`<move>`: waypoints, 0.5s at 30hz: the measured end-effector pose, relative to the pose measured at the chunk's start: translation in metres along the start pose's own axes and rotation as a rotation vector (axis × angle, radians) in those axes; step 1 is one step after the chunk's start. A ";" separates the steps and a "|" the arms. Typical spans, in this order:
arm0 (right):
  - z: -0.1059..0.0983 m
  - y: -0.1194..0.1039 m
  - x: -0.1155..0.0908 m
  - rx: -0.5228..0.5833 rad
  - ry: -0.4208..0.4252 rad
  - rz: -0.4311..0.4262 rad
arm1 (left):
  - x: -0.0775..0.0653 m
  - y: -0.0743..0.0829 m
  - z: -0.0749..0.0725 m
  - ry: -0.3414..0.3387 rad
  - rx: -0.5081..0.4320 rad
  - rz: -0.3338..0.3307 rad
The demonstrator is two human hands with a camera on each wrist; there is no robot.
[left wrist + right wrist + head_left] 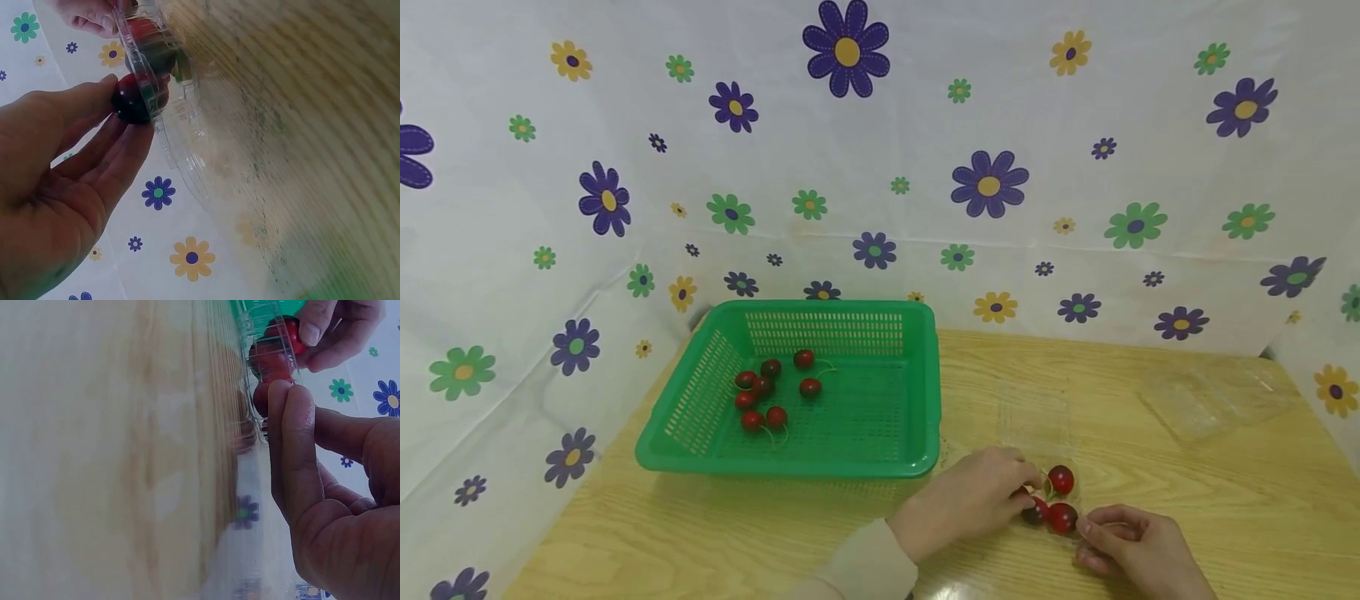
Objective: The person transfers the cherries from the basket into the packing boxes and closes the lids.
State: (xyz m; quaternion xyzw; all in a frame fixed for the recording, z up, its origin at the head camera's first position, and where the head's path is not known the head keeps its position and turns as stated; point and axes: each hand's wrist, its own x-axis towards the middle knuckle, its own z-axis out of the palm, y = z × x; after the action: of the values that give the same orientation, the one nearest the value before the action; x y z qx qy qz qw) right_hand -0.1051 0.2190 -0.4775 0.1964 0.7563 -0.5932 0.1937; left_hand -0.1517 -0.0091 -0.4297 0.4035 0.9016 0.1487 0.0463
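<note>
A clear plastic box (pixel 1033 418) lies with its lid folded back on the table, with red cherries (pixel 1061 479) in its near half. My left hand (pixel 981 498) reaches in from the left; in the left wrist view its thumb and fingers pinch a dark red cherry (pixel 130 100) at the box wall. At the box's right near corner is my right hand (pixel 1138 546), whose thumb and fingertips hold the edge. The right wrist view shows those fingers (pixel 299 425) against the clear wall, beside the cherries. The left fingers partly cover the box in the head view.
Left of the box stands a green plastic basket (pixel 790 467) with several stemmed cherries (pixel 762 387) inside. Another clear plastic container (pixel 1217 396) lies at the back right of the wooden table (pixel 1247 500). A flowered white cloth (pixel 917 125) hangs behind and at the sides.
</note>
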 end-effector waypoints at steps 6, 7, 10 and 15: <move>-0.001 0.001 -0.001 -0.012 -0.011 -0.016 | 0.002 0.001 0.004 0.019 0.038 -0.004; -0.001 0.001 -0.001 -0.016 -0.013 -0.020 | 0.003 0.001 0.005 0.025 0.060 0.000; -0.001 0.001 -0.001 -0.009 -0.019 -0.017 | 0.003 0.000 0.006 0.037 0.110 0.001; 0.000 0.000 0.000 0.001 -0.014 0.001 | 0.003 -0.003 0.008 0.039 0.085 -0.010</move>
State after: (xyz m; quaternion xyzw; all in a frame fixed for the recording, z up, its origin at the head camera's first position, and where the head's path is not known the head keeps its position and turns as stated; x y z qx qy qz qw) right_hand -0.1051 0.2193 -0.4775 0.1927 0.7545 -0.5950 0.1990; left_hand -0.1539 -0.0067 -0.4384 0.3976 0.9099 0.1179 0.0125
